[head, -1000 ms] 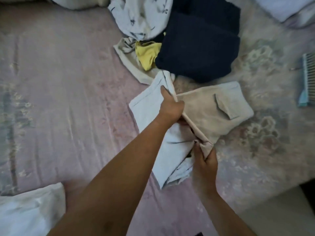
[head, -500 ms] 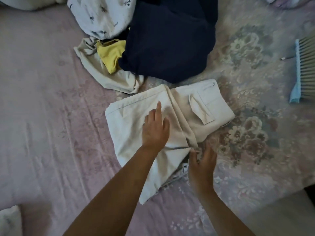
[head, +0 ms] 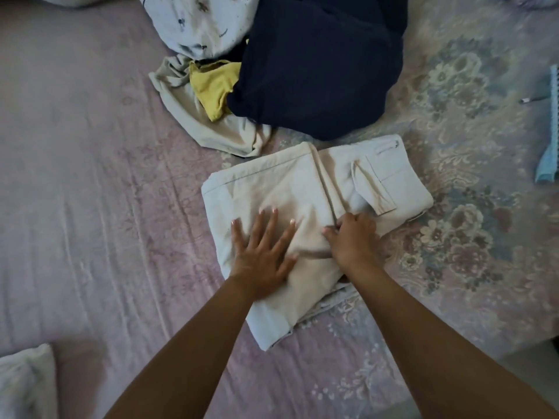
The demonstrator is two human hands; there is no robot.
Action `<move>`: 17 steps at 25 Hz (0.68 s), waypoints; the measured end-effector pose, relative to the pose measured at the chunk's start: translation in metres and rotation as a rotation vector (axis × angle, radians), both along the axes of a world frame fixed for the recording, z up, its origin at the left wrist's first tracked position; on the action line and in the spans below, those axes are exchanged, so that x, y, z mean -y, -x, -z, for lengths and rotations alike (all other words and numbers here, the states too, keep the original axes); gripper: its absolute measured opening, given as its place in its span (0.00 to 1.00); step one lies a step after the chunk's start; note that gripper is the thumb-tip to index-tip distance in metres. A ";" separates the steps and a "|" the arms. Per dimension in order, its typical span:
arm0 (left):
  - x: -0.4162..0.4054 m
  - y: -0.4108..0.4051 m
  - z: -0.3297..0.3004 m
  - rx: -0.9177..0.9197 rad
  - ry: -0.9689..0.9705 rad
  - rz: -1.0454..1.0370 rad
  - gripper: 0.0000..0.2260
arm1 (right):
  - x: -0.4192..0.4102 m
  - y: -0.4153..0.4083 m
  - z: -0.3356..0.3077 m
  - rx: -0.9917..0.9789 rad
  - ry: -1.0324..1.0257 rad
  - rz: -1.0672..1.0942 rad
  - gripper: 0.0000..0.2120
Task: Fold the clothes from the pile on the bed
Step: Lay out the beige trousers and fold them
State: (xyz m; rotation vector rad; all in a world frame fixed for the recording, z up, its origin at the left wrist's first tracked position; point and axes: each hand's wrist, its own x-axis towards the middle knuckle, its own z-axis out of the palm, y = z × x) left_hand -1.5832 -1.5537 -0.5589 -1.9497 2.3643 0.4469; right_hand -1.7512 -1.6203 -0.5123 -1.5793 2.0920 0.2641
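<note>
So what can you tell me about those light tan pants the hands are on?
The beige pants look like plain woven cotton, folded over into a thick, uneven bundle with a buttonless pocket flap facing up on the right. They lie flat on the pink bedspread, just in front of the unfolded pile. The left hand presses flat on them with spread fingers; the right hand pinches the middle fold.

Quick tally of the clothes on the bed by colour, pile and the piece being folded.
Beige: 2, the shorts under both hands and a crumpled garment
Navy: 1
Yellow: 1
White, printed: 1
Total: 5 visible; more may lie hidden under the pile.
</note>
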 end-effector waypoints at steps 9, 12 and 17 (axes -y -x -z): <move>-0.050 0.008 -0.007 -0.101 0.121 0.313 0.29 | -0.024 0.004 -0.002 -0.004 0.107 0.127 0.17; -0.046 0.002 -0.009 -0.129 0.106 0.092 0.29 | -0.017 0.005 -0.005 0.321 0.051 0.266 0.16; -0.035 -0.021 -0.027 -0.131 0.134 -0.070 0.28 | -0.011 -0.006 -0.037 0.707 -0.130 0.228 0.13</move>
